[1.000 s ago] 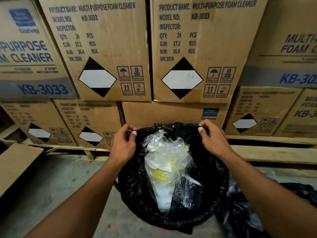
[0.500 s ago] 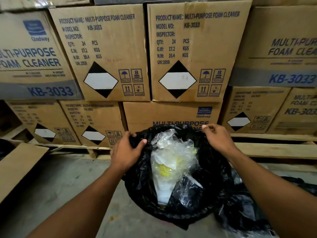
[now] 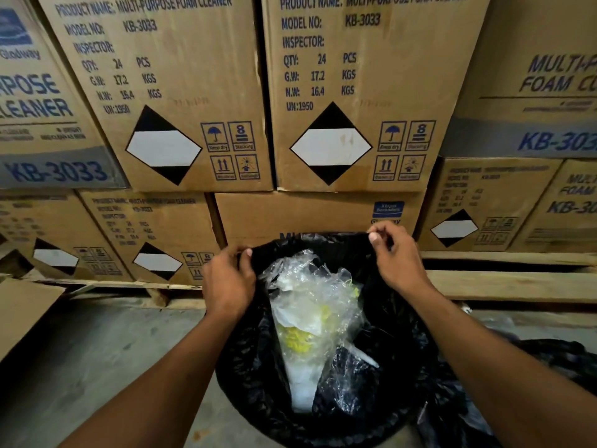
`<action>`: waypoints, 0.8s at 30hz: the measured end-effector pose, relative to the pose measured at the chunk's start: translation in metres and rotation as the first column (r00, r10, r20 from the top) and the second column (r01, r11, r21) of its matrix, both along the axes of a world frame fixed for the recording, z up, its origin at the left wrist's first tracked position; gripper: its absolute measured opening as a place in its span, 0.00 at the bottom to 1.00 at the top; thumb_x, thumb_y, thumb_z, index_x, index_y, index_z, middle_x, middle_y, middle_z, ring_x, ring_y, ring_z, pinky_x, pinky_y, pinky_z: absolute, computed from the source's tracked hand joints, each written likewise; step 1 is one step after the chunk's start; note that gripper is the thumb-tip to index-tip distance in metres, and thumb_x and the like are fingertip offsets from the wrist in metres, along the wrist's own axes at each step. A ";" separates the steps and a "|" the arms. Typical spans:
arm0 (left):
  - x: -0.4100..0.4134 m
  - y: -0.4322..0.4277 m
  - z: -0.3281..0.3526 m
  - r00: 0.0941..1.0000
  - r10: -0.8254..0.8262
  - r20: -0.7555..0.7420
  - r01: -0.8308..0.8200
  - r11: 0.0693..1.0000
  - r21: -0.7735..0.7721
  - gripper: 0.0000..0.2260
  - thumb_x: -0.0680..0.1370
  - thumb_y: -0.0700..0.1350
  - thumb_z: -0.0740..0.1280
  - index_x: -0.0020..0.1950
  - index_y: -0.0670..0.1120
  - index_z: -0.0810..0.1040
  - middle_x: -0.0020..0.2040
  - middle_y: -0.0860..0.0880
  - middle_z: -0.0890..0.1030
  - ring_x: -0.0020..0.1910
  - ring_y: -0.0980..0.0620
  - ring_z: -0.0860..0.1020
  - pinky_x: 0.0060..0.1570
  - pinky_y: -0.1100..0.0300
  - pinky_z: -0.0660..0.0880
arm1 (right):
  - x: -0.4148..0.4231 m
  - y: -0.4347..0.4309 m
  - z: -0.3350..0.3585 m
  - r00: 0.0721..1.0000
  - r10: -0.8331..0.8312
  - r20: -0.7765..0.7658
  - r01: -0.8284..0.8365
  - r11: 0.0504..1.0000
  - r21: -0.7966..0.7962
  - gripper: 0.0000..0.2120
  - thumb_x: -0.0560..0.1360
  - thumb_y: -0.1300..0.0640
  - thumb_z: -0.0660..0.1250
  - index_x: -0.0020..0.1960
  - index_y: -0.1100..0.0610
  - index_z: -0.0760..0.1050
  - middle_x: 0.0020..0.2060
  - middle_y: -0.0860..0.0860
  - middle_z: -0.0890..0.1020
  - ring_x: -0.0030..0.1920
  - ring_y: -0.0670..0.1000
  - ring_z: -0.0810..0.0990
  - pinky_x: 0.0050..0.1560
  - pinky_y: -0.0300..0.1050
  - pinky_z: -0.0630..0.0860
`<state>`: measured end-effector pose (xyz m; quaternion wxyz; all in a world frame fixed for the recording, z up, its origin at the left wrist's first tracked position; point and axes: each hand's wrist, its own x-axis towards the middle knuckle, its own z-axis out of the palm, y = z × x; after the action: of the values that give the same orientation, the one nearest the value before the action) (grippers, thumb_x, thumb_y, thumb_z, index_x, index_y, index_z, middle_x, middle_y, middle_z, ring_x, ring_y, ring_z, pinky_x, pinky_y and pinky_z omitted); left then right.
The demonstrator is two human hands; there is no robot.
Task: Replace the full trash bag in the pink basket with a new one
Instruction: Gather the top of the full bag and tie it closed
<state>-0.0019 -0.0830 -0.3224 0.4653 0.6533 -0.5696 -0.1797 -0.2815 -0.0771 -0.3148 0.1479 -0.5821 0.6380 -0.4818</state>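
The black trash bag [image 3: 258, 376] is seen low in the middle of the view, on the concrete floor [image 3: 80, 367] in front of stacked cardboard boxes [image 3: 349, 92]. Its far rim is pinched by both hands: the left corner of the opening is gripped by the left hand [image 3: 227, 282], the right corner is held raised by the right hand [image 3: 395, 253]. Between the hands the mouth is spread open, and crumpled clear plastic [image 3: 310, 305] with something yellow is exposed inside. The pink basket is hidden, presumably under the bag. More black plastic [image 3: 549, 360] is seen on the floor beside the bag's right edge.
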 end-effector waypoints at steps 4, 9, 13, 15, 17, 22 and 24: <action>0.010 0.001 0.004 0.986 -0.107 0.124 0.122 0.985 -0.119 0.05 0.80 0.48 0.67 0.52 0.50 0.82 0.42 0.49 0.77 0.40 0.51 0.75 0.42 0.57 0.71 | -0.007 0.000 0.011 0.994 0.097 -0.045 -0.094 0.993 0.069 0.05 0.81 0.54 0.62 0.47 0.47 0.73 0.47 0.52 0.76 0.43 0.48 0.74 0.42 0.45 0.70; 0.033 0.019 0.011 0.900 -0.164 0.404 0.146 0.986 0.076 0.10 0.77 0.53 0.70 0.58 0.55 0.83 0.50 0.49 0.78 0.49 0.47 0.79 0.49 0.53 0.77 | -0.033 0.026 0.011 0.967 0.189 -0.171 -0.116 0.925 0.363 0.07 0.76 0.52 0.69 0.42 0.51 0.73 0.40 0.51 0.81 0.43 0.55 0.79 0.50 0.54 0.77; 0.042 0.036 0.031 0.862 -0.158 0.481 0.007 0.954 0.300 0.25 0.72 0.63 0.72 0.64 0.52 0.78 0.53 0.47 0.84 0.57 0.42 0.81 0.55 0.48 0.78 | -0.046 0.046 0.022 0.932 0.167 -0.320 -0.029 0.919 0.394 0.09 0.73 0.50 0.73 0.39 0.49 0.74 0.34 0.45 0.81 0.43 0.54 0.80 0.51 0.54 0.72; 0.048 0.048 0.043 0.827 -0.199 0.526 -0.046 0.908 0.415 0.22 0.71 0.66 0.71 0.54 0.52 0.83 0.49 0.49 0.85 0.55 0.43 0.81 0.55 0.50 0.76 | -0.049 0.056 0.029 0.928 0.199 -0.315 -0.042 0.896 0.443 0.10 0.72 0.50 0.74 0.40 0.49 0.73 0.31 0.44 0.79 0.40 0.51 0.78 0.49 0.52 0.70; 0.055 0.060 0.054 0.821 -0.268 0.503 -0.016 0.872 0.490 0.16 0.72 0.63 0.72 0.47 0.51 0.86 0.43 0.50 0.85 0.49 0.46 0.81 0.49 0.54 0.74 | -0.047 0.067 0.030 0.924 0.273 -0.267 -0.093 0.838 0.537 0.12 0.71 0.53 0.75 0.44 0.49 0.71 0.34 0.45 0.77 0.38 0.52 0.75 0.45 0.52 0.74; 0.063 0.082 0.079 0.898 -0.374 0.231 0.164 0.773 0.613 0.06 0.77 0.45 0.72 0.50 0.44 0.85 0.46 0.43 0.85 0.44 0.44 0.85 0.48 0.49 0.83 | -0.046 0.090 0.038 0.904 0.301 -0.304 -0.051 0.781 0.622 0.14 0.72 0.59 0.75 0.49 0.51 0.70 0.45 0.52 0.78 0.44 0.55 0.79 0.44 0.52 0.79; 0.066 0.089 0.089 0.928 -0.363 0.083 0.209 0.692 0.691 0.03 0.78 0.40 0.70 0.51 0.44 0.82 0.43 0.43 0.85 0.38 0.44 0.87 0.44 0.48 0.85 | -0.046 0.094 0.052 0.909 0.283 -0.307 -0.015 0.757 0.654 0.15 0.71 0.57 0.76 0.51 0.52 0.71 0.45 0.51 0.79 0.43 0.53 0.79 0.37 0.46 0.77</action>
<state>0.0641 0.0059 -0.2334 0.1009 0.6942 -0.6079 -0.3719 -0.3274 0.0170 -0.2624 0.2460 -0.6303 0.7298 -0.0979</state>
